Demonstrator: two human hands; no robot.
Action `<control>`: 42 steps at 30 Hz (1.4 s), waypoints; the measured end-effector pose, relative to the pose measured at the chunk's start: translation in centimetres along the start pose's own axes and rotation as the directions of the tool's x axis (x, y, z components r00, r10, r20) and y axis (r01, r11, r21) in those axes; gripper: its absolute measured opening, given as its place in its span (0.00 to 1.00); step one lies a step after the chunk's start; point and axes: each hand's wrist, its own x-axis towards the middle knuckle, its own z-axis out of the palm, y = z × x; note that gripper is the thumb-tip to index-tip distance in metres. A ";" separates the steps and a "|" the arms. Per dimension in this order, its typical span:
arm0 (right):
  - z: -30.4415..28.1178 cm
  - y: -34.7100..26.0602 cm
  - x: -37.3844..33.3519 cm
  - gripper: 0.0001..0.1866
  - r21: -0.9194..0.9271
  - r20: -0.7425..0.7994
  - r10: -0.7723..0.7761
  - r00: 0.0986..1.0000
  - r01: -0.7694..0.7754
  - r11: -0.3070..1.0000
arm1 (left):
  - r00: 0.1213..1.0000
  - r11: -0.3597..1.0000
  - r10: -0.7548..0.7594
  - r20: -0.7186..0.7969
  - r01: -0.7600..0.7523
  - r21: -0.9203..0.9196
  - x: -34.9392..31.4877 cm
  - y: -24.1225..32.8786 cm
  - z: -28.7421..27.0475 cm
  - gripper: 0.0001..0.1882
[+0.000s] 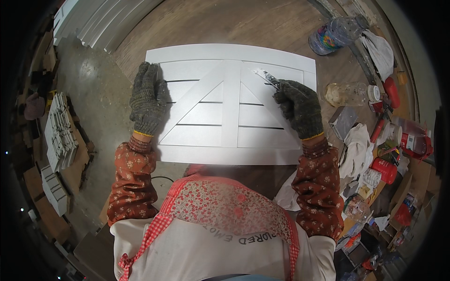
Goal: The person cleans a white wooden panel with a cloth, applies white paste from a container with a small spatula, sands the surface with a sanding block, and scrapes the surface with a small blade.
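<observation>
A white slatted panel (230, 107) with a central upright and two diagonal braces lies in front of me. My left hand (148, 96), in a dark knitted glove with a yellow cuff, is closed on its left edge; the thumb is hidden. In a matching glove, my right hand (300, 105) grips a small putty knife (271, 79) over the panel's upper right. White paste (258, 72) sits at the blade's tip, close to the top of the right diagonal brace. Fingers cover the knife's handle.
A brown wooden table (201, 25) supports the panel. To the right are a large clear bottle (335, 35), a clear jar (347, 94), crumpled cloths (355, 150) and a red container (384, 169). White slatted pieces (61, 133) are stacked at left; more white boards (101, 21) stand far left.
</observation>
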 end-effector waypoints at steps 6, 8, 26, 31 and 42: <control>-0.4 0.6 0.2 0.12 -0.042 0.012 -0.047 0.999 0.047 0.998 | 1.000 1.000 -0.021 0.019 0.021 0.009 0.0 0.0 0.0 0.22; -0.4 0.5 0.2 0.12 -0.043 0.008 -0.056 0.998 0.056 0.998 | 1.000 1.000 -0.020 0.019 0.019 0.011 0.0 -0.1 0.0 0.23; 0.4 0.1 0.3 0.13 -0.019 -0.015 0.003 1.000 -0.003 1.000 | 1.000 1.000 -0.003 -0.015 0.003 0.008 0.0 0.3 -0.2 0.22; 0.5 0.1 0.5 0.12 -0.014 -0.028 0.015 0.999 -0.016 1.000 | 0.999 0.999 -0.048 0.022 0.048 -0.006 -0.2 0.1 -0.1 0.23; 0.2 0.3 0.6 0.13 -0.074 0.006 -0.094 0.996 0.094 0.993 | 1.000 1.000 0.011 -0.002 -0.011 0.013 -0.1 0.0 0.0 0.21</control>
